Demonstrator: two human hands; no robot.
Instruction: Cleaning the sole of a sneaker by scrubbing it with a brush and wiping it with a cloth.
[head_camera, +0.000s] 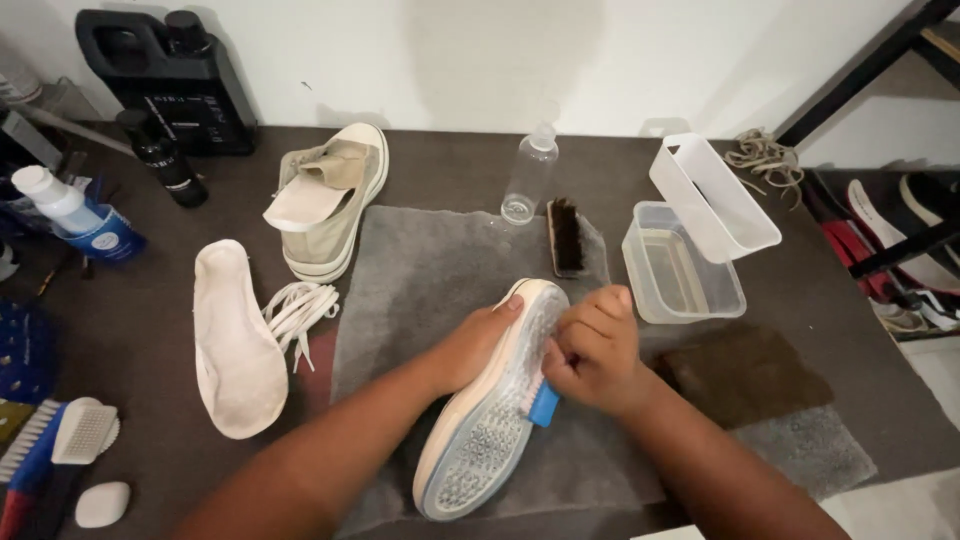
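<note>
From the head camera, the left hand wraps around the side of a shoe that lies sole up on a grey towel, its thumb up by the toe. The right hand is curled tight on a small blue brush, pressed against the wet, soapy sole near its middle. The sole looks slick, so the left hand's hold could slip and let the shoe roll off its edge; a hard stroke could also skid the brush onto the knuckles or fling suds across the table. Just beyond the right hand stands a clear tub of water with its lid leaning on the rim; a wide elbow swing could knock the lid or tip the tub and soak the brown cloth beside it. The plastic bottle and dark brush sit near the toe and could topple if the shoe is pushed forward. The insole, laces and second shoe lie well apart on the left.
</note>
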